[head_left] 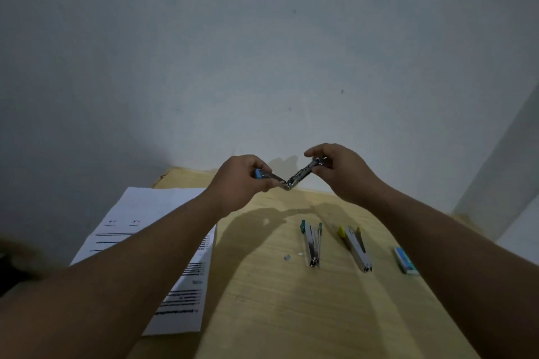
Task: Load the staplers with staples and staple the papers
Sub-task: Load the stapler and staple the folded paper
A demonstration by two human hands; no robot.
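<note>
Both hands are raised above the far part of the worktop (pixel 291 315), a pale wood-grain surface set against a plain wall. Between them they hold one stapler (pixel 288 179), swung open into a V with its hinge at the bottom. The left hand (pixel 243 181) is closed around the arm that carries a blue end cap, fingers curled over it. The right hand (pixel 339 172) pinches the outer end of the other, bare metal arm between thumb and fingertips.

On the worktop, nearer the camera and right of centre, lie two more staplers side by side and apart from each other: a green-tipped stapler (pixel 311 243) and, to its right, a yellow-tipped stapler (pixel 355 248). Both lie slightly open. A small loose staple piece (pixel 287 257) rests just left of the green-tipped one. Further right, near the right forearm, lies a small light-blue staple box (pixel 405 261).

Printed papers (pixel 151 213) lie at the left side of the worktop, partly covered by the left forearm.
</note>
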